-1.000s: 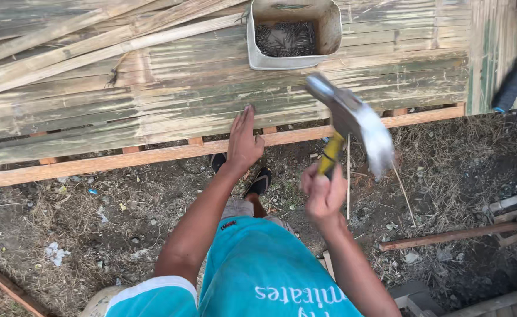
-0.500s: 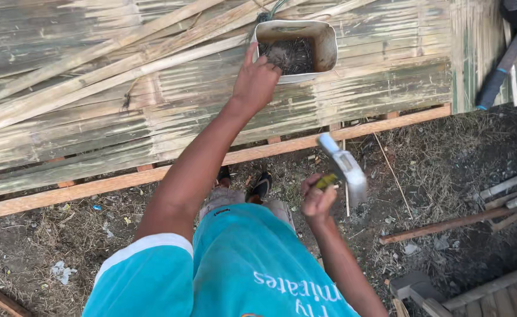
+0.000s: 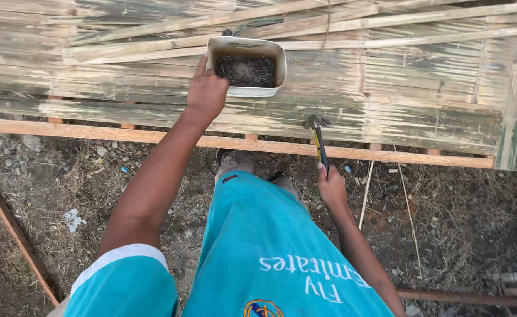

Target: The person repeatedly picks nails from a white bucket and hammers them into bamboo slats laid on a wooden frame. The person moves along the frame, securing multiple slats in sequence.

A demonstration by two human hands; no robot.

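Head view: left hand [image 3: 207, 94] rests at the near-left rim of a white container [image 3: 248, 64] of dark nails, set on the flattened bamboo panel [image 3: 387, 100]; fingers curl toward the rim, but grip or mere contact cannot be told. Judged step: fetching a nail. A nail would need pinching out and setting on the panel. Left arm is stretched far forward. Right hand [image 3: 332, 188] is clenched round the hammer [image 3: 319, 138], head upward over the wooden batten [image 3: 153, 136].
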